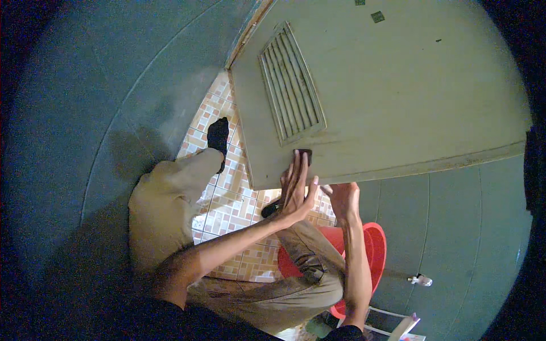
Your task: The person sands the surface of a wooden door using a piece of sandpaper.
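Observation:
A pale greenish door (409, 96) with a louvred vent (292, 84) stands in front of me. Below the vent, my left hand (294, 190) presses a small dark rectangular pad (303, 154) against the door with its fingers stretched along it. The thumb points away to the right. My right hand (344, 203) is curled at the door's edge, just right of the left hand, with the fingertips partly hidden. It appears to grip that edge.
A red plastic basin (375, 250) stands behind my right forearm. Patterned tiles (233, 199) cover the floor beneath my black-shod foot (218, 135). Green walls rise on both sides. A small white fitting (421, 279) is on the right wall, above a white rack (402, 328).

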A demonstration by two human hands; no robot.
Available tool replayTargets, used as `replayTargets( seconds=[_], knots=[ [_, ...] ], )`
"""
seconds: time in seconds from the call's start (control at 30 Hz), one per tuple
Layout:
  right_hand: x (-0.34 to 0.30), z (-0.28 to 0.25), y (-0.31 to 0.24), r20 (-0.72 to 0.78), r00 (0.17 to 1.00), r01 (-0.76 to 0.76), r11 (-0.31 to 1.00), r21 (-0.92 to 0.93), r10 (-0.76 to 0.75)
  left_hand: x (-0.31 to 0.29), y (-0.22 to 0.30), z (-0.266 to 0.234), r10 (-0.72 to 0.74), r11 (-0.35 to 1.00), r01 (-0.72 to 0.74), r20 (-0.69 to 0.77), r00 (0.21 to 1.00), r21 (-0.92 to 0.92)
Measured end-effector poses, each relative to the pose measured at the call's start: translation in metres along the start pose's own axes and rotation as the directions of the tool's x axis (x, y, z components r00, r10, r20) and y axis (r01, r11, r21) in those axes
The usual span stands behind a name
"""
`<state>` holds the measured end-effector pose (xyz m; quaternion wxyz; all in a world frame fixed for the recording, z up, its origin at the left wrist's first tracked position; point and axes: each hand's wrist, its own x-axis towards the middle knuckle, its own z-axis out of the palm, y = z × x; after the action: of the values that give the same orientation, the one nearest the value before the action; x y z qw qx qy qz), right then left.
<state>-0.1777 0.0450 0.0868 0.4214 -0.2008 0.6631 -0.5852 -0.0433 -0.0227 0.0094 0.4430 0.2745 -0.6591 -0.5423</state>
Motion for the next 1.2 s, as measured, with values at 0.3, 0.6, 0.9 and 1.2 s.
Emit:
replayTargets(
  seconds=[0.3, 0.6, 0.9, 1.2],
  knots=[
    [0.007, -0.008, 0.008, 0.038, 0.999, -0.016, 0.998, 0.053, 0.014, 0.001, -0.004, 0.005, -0.138, 0.99, 0.137, -0.02, 0.99, -0.028],
    [0.0, 0.006, 0.001, -0.029, 1.0, 0.002, 0.997, 0.079, 0.0, 0.002, 0.027, 0.001, 0.033, 0.999, -0.034, 0.064, 0.997, 0.012],
    [0.0, 0.016, -0.009, -0.095, 0.99, -0.088, 0.989, 0.117, 0.1, -0.003, -0.05, 0.016, -0.22, 0.975, 0.221, 0.03, 0.975, -0.031],
    [0.003, -0.004, 0.004, -0.065, 0.997, 0.047, 0.998, -0.039, -0.05, 0.002, 0.025, -0.002, 0.175, 0.984, -0.179, 0.107, 0.979, 0.022]
  ],
)
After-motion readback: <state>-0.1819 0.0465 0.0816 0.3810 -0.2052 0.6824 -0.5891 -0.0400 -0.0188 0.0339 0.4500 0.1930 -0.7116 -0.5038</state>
